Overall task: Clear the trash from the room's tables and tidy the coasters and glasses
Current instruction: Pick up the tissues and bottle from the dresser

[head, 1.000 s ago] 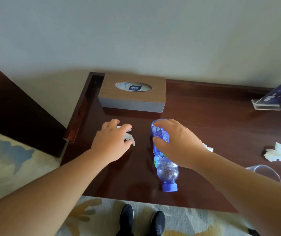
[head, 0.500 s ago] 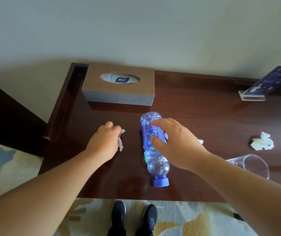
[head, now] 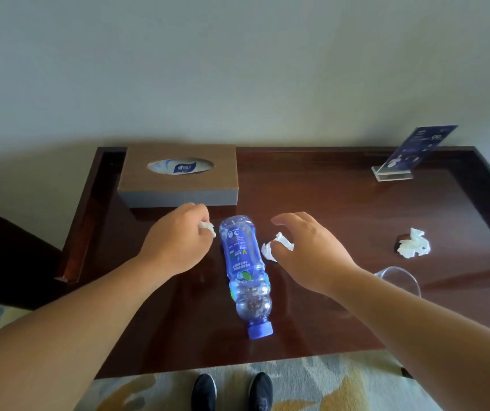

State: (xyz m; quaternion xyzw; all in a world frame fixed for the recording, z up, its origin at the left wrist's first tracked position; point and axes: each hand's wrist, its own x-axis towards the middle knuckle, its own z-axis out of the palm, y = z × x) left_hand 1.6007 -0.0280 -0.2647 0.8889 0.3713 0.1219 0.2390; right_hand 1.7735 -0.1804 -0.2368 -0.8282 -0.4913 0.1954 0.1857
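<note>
- Left hand (head: 178, 238): fingers now curled tight round a tissue wad (head: 208, 228), just in front of the tissue box (head: 178, 188) at the table's (head: 341, 203) back left corner.
- Bottle (head: 245, 274): let go; lies on its side mid-table, cap toward the front edge.
- Right hand (head: 306, 253): has left the bottle; fingers spread, empty, over a second wad (head: 278, 246). Paper is probably being gathered first.

the bottle (head: 245, 271) lies flat between your hands, cap toward you, blocking a low sideways pass over the table (head: 341, 209). the tissue box (head: 178, 179) closes the back left, just beyond your left hand (head: 178, 241), which pinches a tissue scrap (head: 208, 226). a raised rim (head: 85, 215) walls the left edge. to the right stand a crumpled tissue (head: 414, 243), a tipped glass (head: 398, 280) and, at the back, a sign stand (head: 416, 152); bare wood lies open between them.
</note>
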